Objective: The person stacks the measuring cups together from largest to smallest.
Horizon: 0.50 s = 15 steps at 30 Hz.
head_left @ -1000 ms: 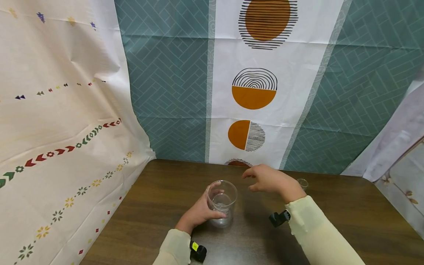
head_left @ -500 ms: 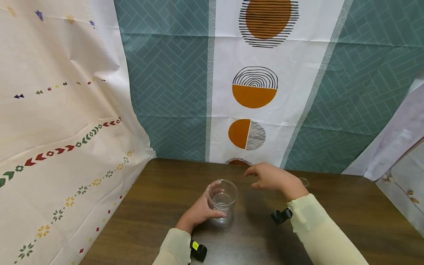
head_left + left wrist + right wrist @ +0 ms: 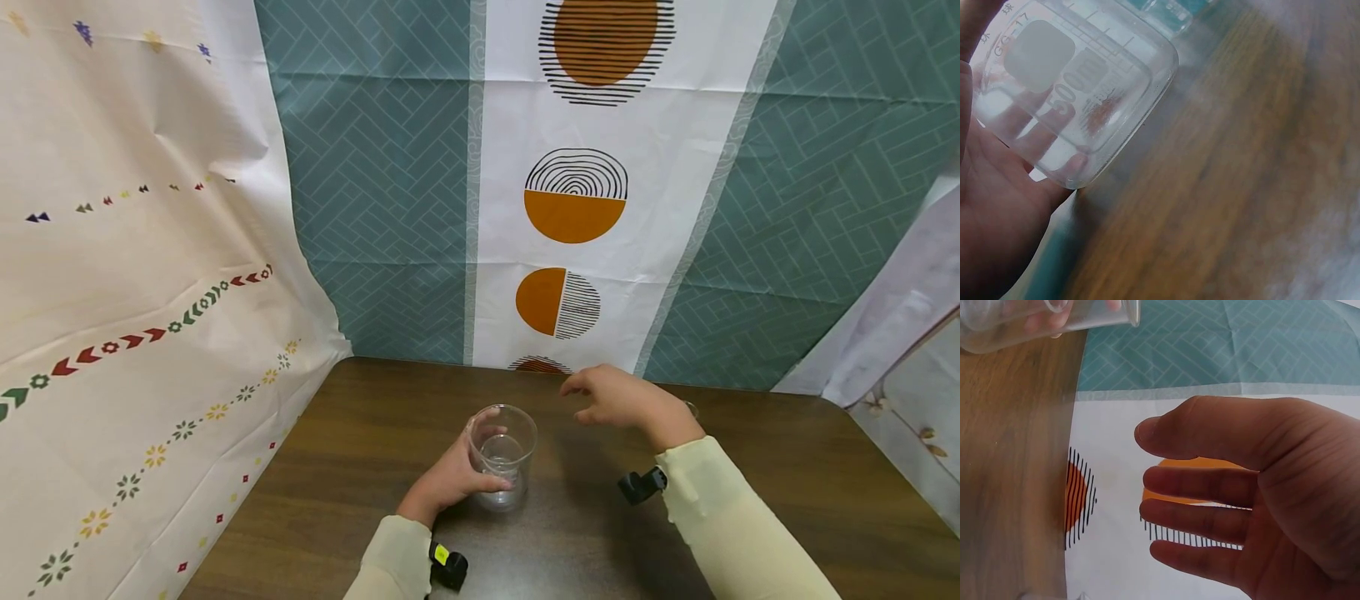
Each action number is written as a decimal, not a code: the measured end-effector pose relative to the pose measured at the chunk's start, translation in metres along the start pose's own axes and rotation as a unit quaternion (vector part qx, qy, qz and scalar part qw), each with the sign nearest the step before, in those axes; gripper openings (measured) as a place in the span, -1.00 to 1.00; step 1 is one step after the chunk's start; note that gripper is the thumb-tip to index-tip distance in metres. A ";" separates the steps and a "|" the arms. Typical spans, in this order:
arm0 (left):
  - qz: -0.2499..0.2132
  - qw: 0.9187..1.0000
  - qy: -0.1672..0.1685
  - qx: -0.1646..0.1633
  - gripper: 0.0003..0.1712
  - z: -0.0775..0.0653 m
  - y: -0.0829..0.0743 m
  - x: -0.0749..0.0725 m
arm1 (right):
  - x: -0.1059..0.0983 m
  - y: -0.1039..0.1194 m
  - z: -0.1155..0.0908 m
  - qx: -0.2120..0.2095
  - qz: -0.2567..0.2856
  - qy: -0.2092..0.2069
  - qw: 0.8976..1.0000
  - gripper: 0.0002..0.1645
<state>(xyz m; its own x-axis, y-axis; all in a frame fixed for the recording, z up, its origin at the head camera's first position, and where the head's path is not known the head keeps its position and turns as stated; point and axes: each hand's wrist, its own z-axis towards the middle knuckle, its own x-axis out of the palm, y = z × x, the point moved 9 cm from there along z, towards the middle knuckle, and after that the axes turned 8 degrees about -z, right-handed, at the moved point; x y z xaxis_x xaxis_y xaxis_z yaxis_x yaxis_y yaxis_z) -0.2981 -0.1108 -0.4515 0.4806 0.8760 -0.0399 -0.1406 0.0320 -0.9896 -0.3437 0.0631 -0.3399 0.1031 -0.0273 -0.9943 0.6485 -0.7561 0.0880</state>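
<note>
My left hand (image 3: 452, 479) grips a large clear glass beaker (image 3: 527, 450), thumb on the near side and fingers wrapped round the far side. The beaker stands upright on the table, and the left wrist view shows a 500 ml mark on its wall (image 3: 1079, 81). Nested inside it is a smaller clear glass vessel (image 3: 501, 450). To the right, my right hand (image 3: 626, 402) hovers above the table, palm down and holding nothing. In the right wrist view its fingers (image 3: 1197, 519) are loosely extended, apart from the beaker (image 3: 1104, 315).
Behind my right wrist shows the rim of another small clear glass (image 3: 693, 409), mostly hidden. The brown wooden table (image 3: 360, 433) ends at a teal and white patterned cloth (image 3: 390, 208). A cream cloth (image 3: 150, 292) hangs along the left side.
My right hand has drifted slightly right and away from the beaker, covering more of the small glass behind the wrist. The left hand and the beaker stay put.
</note>
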 end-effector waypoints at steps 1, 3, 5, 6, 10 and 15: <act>0.001 1.000 0.000 0.000 0.16 0.000 -0.001 0.000 | 0.000 -0.001 0.000 0.001 0.002 0.001 1.000 -0.60; 0.000 1.000 0.000 0.001 0.17 -0.001 -0.001 0.001 | 0.001 -0.002 0.000 0.004 0.006 0.003 1.000 -0.60; 0.000 1.000 0.000 0.003 0.18 -0.001 -0.002 0.001 | 0.002 -0.002 0.000 0.006 0.009 0.004 1.000 -0.60; -0.002 1.000 0.001 0.004 0.19 -0.001 -0.002 0.001 | 0.002 -0.003 0.001 0.007 0.011 0.004 1.000 -0.60; -0.006 1.000 0.005 0.008 0.20 0.000 -0.002 0.001 | 0.004 -0.005 0.000 0.011 0.012 0.004 1.000 -0.59; -0.002 1.000 0.010 0.013 0.19 0.000 -0.003 0.002 | 0.008 -0.006 0.001 0.011 0.015 0.005 1.000 -0.57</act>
<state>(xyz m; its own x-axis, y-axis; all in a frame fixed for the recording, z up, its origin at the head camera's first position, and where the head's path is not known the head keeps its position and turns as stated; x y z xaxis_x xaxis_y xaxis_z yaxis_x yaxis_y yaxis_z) -0.2968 -0.1088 -0.4490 0.4979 0.8663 -0.0387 -0.1606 0.0482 -0.9858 -0.3477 0.0672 -0.3480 0.1294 -0.0429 -0.9907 0.6278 -0.7698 0.1153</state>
